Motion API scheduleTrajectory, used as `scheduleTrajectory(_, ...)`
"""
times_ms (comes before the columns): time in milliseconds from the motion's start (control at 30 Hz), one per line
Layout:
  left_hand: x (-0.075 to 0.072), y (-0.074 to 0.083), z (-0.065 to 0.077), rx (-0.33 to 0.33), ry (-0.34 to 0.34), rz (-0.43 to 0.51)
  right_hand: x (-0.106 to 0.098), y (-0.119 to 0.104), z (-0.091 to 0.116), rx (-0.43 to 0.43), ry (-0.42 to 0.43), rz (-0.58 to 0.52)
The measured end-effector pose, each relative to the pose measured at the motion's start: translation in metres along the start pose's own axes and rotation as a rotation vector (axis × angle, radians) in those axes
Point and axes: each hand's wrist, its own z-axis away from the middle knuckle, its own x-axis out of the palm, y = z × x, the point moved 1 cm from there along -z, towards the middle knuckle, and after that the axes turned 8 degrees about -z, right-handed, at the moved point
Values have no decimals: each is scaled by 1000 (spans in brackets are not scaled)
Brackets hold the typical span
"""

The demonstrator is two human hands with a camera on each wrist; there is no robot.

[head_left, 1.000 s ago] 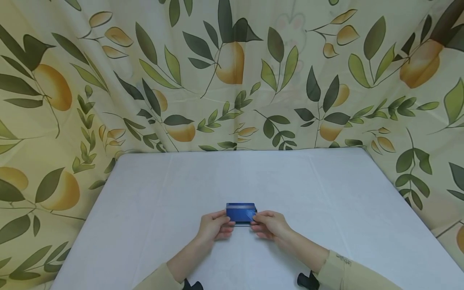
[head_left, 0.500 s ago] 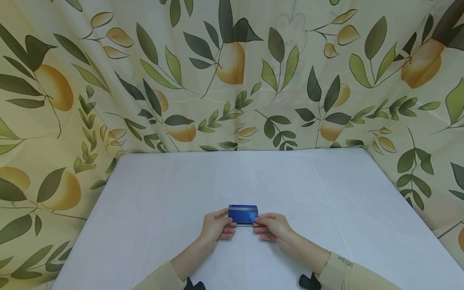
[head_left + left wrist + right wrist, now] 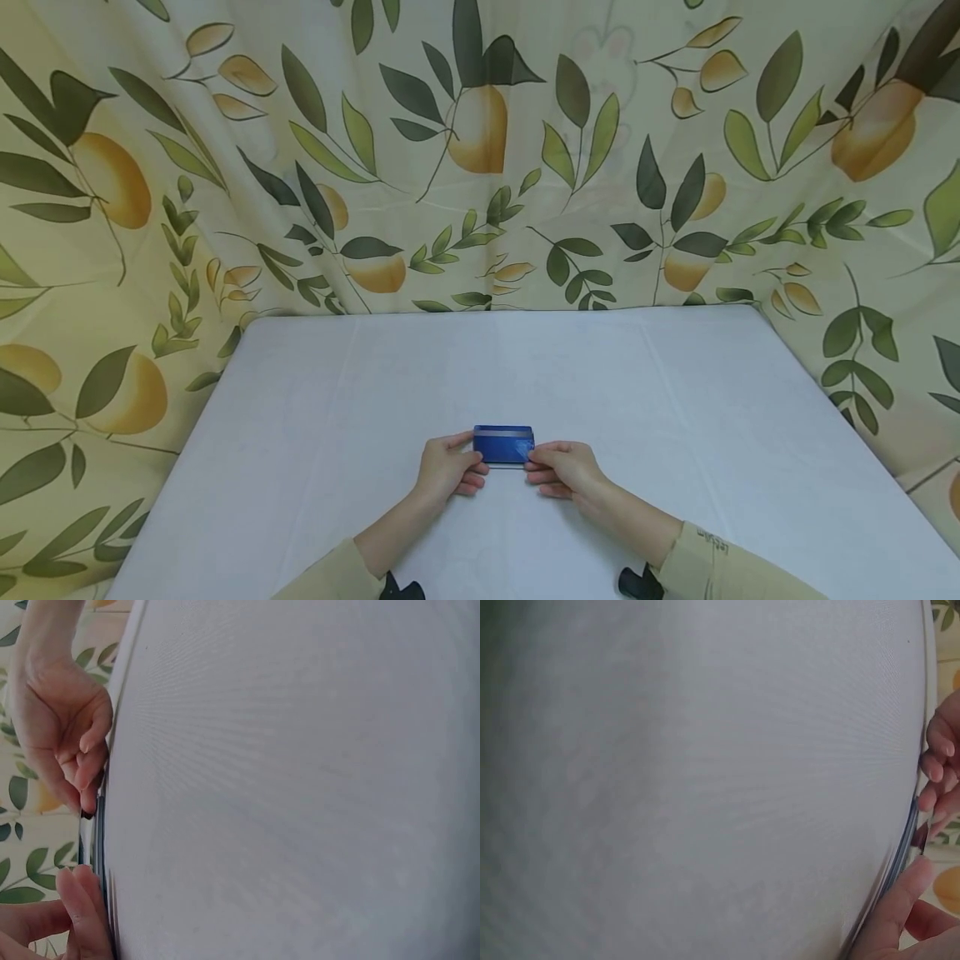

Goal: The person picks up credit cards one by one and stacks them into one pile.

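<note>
A small blue rectangular, card-like thing (image 3: 504,446) with a grey stripe along its top is held low over the white table, tilted toward the head camera. My left hand (image 3: 446,468) pinches its left end, the thumb on the front face. At the opposite end, the thumb and fingers of my right hand (image 3: 566,469) grip the right edge. A thin dark line shows just below it between the fingers. In the left wrist view the blue thing (image 3: 98,832) appears edge-on between both hands; the right wrist view shows only a thin dark-blue edge (image 3: 904,851).
The white-covered table (image 3: 360,375) spreads out around the hands. Behind and beside it hangs a curtain (image 3: 420,192) printed with leaves and orange fruit. A black wrist device (image 3: 640,581) sits under the right sleeve (image 3: 727,562).
Both hands and the blue card-like thing have shifted slightly right and down in the head view. A dark bit seen earlier at its right edge no longer shows. The grip stays the same.
</note>
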Motion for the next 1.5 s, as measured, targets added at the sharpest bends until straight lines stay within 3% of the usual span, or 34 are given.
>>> scheduleTrajectory(367,-3,0,-1,8,-36,18,-1,1,-2,-18,-31,-5)
scheduleTrajectory(1500,-4,-2,-2,28,0,26,-4,-1,-5,-53,13,58)
